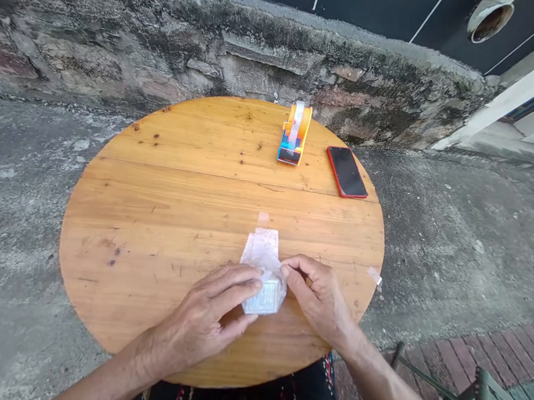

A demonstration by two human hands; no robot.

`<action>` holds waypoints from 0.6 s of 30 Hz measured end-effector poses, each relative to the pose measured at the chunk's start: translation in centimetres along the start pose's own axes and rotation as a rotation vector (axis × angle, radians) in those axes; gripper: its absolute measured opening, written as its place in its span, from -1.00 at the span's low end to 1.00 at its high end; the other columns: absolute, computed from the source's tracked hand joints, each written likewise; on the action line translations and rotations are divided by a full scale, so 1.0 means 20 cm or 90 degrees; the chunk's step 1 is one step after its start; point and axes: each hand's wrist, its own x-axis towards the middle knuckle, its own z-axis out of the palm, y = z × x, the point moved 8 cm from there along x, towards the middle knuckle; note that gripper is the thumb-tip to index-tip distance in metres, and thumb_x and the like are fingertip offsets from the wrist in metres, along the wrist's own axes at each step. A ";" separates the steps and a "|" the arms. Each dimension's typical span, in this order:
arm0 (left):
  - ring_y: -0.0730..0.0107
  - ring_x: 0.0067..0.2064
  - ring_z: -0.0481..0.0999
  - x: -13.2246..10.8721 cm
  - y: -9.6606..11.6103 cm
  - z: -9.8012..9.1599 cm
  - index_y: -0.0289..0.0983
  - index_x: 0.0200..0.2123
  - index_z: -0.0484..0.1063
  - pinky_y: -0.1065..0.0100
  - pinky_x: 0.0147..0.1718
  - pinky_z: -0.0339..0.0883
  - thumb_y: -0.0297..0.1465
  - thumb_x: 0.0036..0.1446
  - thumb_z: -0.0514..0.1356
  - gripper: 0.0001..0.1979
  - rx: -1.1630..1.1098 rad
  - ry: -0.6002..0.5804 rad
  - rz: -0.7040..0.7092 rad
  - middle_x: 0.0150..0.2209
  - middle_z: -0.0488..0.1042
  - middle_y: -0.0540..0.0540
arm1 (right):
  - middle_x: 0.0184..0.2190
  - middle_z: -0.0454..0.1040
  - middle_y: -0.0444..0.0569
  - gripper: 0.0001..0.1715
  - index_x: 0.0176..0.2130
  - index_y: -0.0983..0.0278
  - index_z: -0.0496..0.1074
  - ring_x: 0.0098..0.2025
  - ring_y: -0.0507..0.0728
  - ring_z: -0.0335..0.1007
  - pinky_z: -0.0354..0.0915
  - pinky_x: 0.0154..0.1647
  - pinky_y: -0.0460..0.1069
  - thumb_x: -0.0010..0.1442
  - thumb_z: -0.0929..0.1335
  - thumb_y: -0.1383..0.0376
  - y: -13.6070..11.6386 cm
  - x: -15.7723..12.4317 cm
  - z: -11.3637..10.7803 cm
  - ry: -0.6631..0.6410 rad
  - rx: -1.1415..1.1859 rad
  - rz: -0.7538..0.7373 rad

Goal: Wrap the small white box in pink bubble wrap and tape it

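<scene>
A small box (266, 297) with pale print sits on the table in front of me, partly covered by a translucent white wrap (263, 248). The loose end of that wrap stretches out beyond the box, and a short strip of clear tape (263, 219) shows at its far tip. Around the box's left side curl the fingers and thumb of my left hand (215, 307), holding it. My right hand (317, 296) pinches the edge of the wrap at the box's right side between thumb and forefinger.
A yellow and blue tape dispenser (295, 133) stands toward the back of the round wooden table (164, 216). To its right lies a phone (347, 172) in a red case. Another tape strip (374, 276) hangs at the right edge. Behind is a low stone wall (167, 56); a chair (478, 395) stands lower right.
</scene>
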 end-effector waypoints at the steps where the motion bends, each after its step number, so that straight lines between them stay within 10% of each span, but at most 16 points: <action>1: 0.19 0.07 0.44 0.00 0.00 0.00 -0.22 0.05 0.31 0.13 0.04 0.40 -0.53 0.11 0.21 -0.59 0.000 -0.007 0.003 0.04 0.44 -0.21 | -0.53 0.31 -0.15 -0.74 -0.39 0.25 0.39 -0.47 0.02 0.19 0.16 -0.44 -0.07 0.30 0.24 0.23 -0.01 0.00 0.00 0.009 -0.006 -0.008; 18: 0.10 0.18 0.28 -0.04 0.00 0.00 -0.23 0.05 0.31 0.08 0.04 0.37 -0.55 0.15 0.20 -0.61 0.044 -0.013 -0.005 0.17 0.19 -0.30 | -0.21 0.47 -0.05 -0.78 -0.18 0.21 0.44 -0.13 0.09 0.36 0.26 -0.04 0.05 0.35 0.22 0.31 -0.15 0.00 0.08 -0.172 -0.048 -0.158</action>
